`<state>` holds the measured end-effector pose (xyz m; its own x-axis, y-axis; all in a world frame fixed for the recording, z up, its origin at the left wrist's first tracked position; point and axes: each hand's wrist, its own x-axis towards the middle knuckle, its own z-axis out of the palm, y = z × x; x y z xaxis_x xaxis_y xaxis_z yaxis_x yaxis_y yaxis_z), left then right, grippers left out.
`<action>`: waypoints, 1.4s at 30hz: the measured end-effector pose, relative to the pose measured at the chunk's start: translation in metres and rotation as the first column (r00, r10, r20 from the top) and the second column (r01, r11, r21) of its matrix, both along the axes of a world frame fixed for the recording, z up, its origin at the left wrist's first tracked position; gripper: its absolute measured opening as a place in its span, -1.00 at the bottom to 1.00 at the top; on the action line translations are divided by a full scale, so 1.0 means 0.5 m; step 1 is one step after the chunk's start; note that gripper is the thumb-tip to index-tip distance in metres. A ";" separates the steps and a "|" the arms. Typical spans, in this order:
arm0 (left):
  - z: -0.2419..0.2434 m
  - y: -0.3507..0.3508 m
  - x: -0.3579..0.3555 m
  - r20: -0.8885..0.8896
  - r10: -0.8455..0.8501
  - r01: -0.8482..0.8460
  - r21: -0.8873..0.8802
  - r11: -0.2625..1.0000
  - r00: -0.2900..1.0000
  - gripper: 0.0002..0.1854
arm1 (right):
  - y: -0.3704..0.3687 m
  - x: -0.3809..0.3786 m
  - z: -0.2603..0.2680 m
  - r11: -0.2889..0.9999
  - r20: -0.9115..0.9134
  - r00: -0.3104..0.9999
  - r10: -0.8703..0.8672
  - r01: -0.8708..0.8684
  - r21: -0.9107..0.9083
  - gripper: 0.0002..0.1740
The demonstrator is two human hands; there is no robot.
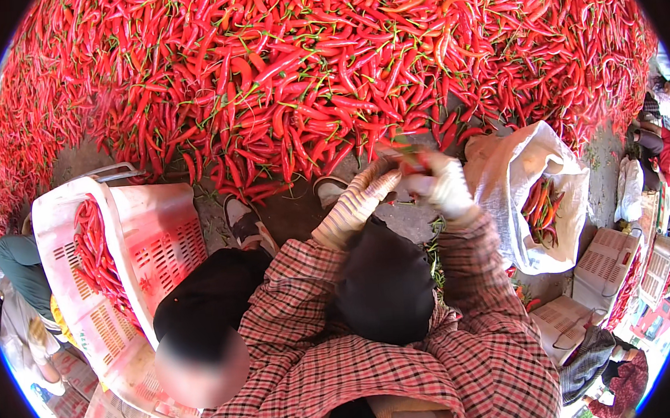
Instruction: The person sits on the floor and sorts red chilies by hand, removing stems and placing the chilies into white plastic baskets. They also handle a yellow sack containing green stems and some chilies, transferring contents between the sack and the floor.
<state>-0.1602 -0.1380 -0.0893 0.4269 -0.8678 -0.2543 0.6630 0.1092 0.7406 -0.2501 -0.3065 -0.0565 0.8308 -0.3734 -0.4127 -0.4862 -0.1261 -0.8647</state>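
Note:
A huge heap of red chili peppers (326, 81) with green stems spreads over the ground before me. Both hands wear light gloves and meet near the heap's lower edge. My left hand (371, 192) is striped by its glove and has its fingers bent close beside the right one. My right hand (441, 181) is blurred by motion, with a blurred red and green chili pepper (410, 156) at its fingers. Which hand grips the pepper is hard to tell. At my left, a plastic crate (165, 238) holds red chilies (99, 254).
A white woven sack (494, 198) with mixed orange, red and dark peppers (542, 209) stands at my right. More crates (604, 260) lie beyond it. Other people are at both sides, one in green trousers (22, 271) beside the left crate.

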 end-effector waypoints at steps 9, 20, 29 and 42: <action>-0.073 0.035 0.051 -0.199 0.425 -0.327 0.387 0.862 0.883 -0.76 | -0.359 -0.342 0.171 0.312 -0.316 0.459 -0.830 -0.088 -0.946 -0.28; -0.139 0.079 0.077 -0.166 0.614 -0.482 0.478 0.734 0.771 -0.76 | -0.039 0.226 -0.204 0.536 0.163 0.972 0.167 0.049 -0.843 -0.76; -0.174 0.087 0.082 -0.219 0.694 -0.517 0.524 0.677 0.686 -0.78 | 0.050 0.314 -0.200 0.681 0.185 0.907 0.378 -0.137 -0.720 -0.78; -0.181 0.123 0.101 -0.240 0.725 -0.531 0.540 0.652 0.646 -0.72 | 0.116 0.473 -0.197 0.037 -0.701 0.542 0.464 -0.802 -0.596 -0.68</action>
